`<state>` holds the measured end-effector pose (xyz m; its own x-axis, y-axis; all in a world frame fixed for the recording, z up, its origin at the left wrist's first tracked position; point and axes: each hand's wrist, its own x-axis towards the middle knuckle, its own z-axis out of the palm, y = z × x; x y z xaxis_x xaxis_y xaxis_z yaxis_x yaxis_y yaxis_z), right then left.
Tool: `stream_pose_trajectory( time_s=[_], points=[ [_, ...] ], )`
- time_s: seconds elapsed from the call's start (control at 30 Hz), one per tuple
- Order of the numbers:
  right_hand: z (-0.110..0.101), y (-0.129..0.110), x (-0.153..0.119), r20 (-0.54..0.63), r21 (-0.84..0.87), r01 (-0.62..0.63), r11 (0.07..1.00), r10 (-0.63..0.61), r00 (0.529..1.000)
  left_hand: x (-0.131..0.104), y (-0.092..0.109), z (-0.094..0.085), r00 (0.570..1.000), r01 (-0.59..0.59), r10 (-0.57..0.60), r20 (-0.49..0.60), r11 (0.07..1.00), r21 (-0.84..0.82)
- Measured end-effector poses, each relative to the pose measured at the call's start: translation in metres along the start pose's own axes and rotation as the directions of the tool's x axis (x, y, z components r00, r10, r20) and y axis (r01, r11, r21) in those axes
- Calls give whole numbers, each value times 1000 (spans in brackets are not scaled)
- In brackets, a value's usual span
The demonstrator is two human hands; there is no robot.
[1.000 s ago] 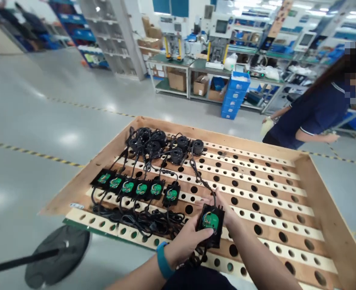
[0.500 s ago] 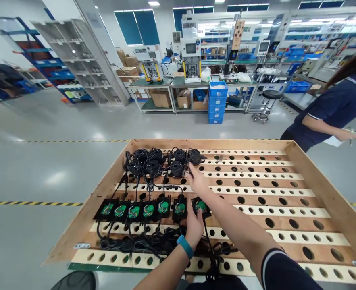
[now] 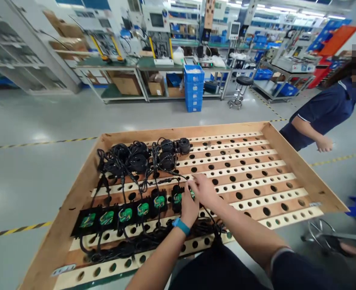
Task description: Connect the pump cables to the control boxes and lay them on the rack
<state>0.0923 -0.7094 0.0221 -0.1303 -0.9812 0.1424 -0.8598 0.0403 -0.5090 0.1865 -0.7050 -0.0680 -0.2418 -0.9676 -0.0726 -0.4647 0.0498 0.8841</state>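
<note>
Both hands now meet over the last black module (image 3: 192, 194) in the row: left hand (image 3: 187, 207) and right hand (image 3: 204, 189) clasp it, the right drawn back from the coiled parts (image 3: 144, 157), on the perforated wooden tray (image 3: 289, 157).

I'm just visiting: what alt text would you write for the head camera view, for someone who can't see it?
Both of a person's hands, left hand and right hand, meet over a black module with a green board at the end of a row of them on a wooden tray with holes. Black cables lie coiled at the tray's far side; another person stands beyond it.
</note>
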Motion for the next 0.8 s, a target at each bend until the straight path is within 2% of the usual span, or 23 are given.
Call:
stream_pose_trajectory(
  time_s=[0.03,0.07,0.1,0.17,0.2,0.27,0.4,0.5,0.6,0.73,0.8],
  points=[
    [-9,17,-40,-44,42,-137,990,138,989,1,0,-3,999,8,-10,35,997,74],
    [-16,32,-81,-15,55,-256,965,257,966,3,1,-6,997,4,-15,71,989,150],
    [-20,42,-120,40,39,-353,935,352,935,4,2,-10,994,-11,-14,108,975,222],
    [-19,52,-182,209,-29,-449,893,444,871,8,6,-18,983,-66,0,183,932,356],
    [-14,52,-203,279,-71,-463,883,464,841,10,7,-22,977,-102,9,215,901,423],
    [0,46,-224,352,-148,-462,875,483,802,13,9,-29,964,-193,53,260,813,550],
    [23,37,-221,332,-256,-448,857,513,792,23,10,-30,922,-383,217,321,624,681],
    [21,37,-218,313,-221,-401,889,454,834,32,7,-28,881,-455,185,436,590,668],
    [-4,40,-214,321,-180,-323,929,366,873,38,3,-30,836,-498,125,535,585,640],
    [-51,51,-186,334,-345,-127,930,248,910,35,-1,-43,780,-576,144,608,544,610],
    [-63,61,-169,357,-418,-20,908,184,916,34,-3,-52,762,-598,137,633,527,604]
  ],
)
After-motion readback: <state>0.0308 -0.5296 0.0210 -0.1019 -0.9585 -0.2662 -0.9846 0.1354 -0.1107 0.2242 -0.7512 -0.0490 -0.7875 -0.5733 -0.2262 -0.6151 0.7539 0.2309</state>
